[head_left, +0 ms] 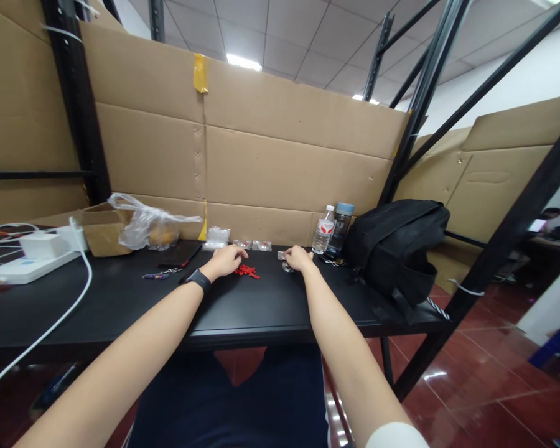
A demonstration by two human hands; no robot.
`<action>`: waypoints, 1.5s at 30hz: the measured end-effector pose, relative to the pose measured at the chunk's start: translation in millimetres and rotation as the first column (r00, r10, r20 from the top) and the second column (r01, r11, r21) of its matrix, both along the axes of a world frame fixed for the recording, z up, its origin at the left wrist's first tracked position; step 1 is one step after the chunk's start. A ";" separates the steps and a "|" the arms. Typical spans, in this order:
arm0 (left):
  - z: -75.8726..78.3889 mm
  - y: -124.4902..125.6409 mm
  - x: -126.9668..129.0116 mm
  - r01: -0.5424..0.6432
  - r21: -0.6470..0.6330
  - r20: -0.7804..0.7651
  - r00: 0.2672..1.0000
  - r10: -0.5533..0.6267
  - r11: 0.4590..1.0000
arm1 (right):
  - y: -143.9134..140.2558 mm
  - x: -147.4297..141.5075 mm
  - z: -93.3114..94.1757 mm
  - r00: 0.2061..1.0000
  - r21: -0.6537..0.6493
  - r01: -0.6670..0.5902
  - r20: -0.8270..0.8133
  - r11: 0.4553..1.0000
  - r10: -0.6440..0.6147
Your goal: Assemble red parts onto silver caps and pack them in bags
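Left hand (224,260) palm down on black table (121,298), fingers curled loosely, fingertips touching or just above red knotted cord piece (247,271); whether anything pinched, cannot tell at this range. Right hand (299,257) likewise palm down, fingers bent over small round metal piece (287,267) at near side of hand; contact likely, actual hold not readable. Dark band (198,279) on left wrist. Red piece between the two hands, nearer the left. Small clear packets (252,244) in a row behind the hands, close to cardboard wall (280,174), with a larger clear bag (218,236) at their left end. Dark flat phone (180,254) left of left hand; small keychain-like item (161,274) just in front of it. Further left: open cardboard box (103,231) with crumpled clear plastic bag (149,227) against it, something yellowish inside bag. Far left: white power strip (25,269) with white adapter (43,245) on top, white cable (70,305) trailing over table edge. Right of right hand: two bottles side by side, clear water bottle (325,230) with red label and taller dark bottle (341,228) with pale blue cap. Black backpack (396,249) just right of bottles, slumped over table corner. Black metal frame (415,112) rising behind backpack
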State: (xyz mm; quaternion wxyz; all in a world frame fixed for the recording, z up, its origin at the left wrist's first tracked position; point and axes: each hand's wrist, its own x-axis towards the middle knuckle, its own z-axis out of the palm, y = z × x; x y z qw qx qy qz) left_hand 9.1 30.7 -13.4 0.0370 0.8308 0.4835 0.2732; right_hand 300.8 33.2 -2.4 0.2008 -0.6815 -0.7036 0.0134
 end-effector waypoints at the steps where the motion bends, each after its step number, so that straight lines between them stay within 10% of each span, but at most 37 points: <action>1: 0.5 -0.8 0.3 0.015 0.004 -0.001 1.000 -0.015 1.000 | 0.1 -2.5 -0.1 0.999 -0.028 -0.014 0.032 1.000 0.014; 17: 7.3 -24.3 8.0 0.289 -0.003 -0.185 0.941 -0.284 0.957 | 8.7 21.5 5.1 0.977 -0.144 -0.171 -0.154 0.975 0.149; 35: -1.8 -35.0 32.7 0.183 0.116 -0.013 0.983 -0.182 0.976 | -8.4 29.9 8.2 0.925 -0.054 -0.322 -0.228 0.945 0.303; 45: 8.5 -35.3 26.9 0.140 0.111 0.372 0.912 -0.172 0.984 | -27.1 -39.8 19.2 0.460 0.400 -0.515 -0.617 0.758 0.639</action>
